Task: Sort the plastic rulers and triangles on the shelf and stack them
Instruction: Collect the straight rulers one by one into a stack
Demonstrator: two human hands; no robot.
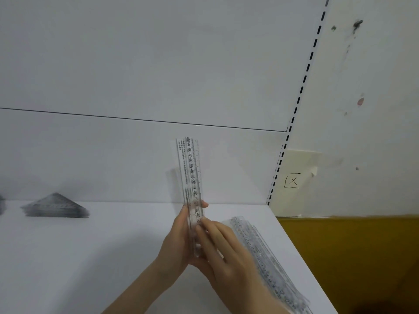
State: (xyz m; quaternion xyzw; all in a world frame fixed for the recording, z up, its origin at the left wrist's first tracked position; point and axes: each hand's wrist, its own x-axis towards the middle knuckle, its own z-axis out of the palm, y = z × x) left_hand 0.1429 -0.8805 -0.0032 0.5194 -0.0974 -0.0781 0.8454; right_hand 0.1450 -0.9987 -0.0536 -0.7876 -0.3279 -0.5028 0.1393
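Observation:
A small bundle of clear plastic rulers (191,173) stands upright above the white shelf (90,257), its lower part held between both my hands. My left hand (175,239) grips the bundle from the left, a fingertip showing on its far side. My right hand (217,248) lies against the right side with fingers fairly straight. A spread pile of clear rulers (267,259) lies on the shelf at the right, partly hidden by my right forearm. A stack of clear triangles (55,206) sits at the back left, blurred.
The shelf's right edge runs diagonally beside a yellow-brown surface (351,257). A white back panel (158,87) rises behind the shelf, with a slotted upright (294,109) at its right. A paper note marked with an X (292,181) is stuck on the wall.

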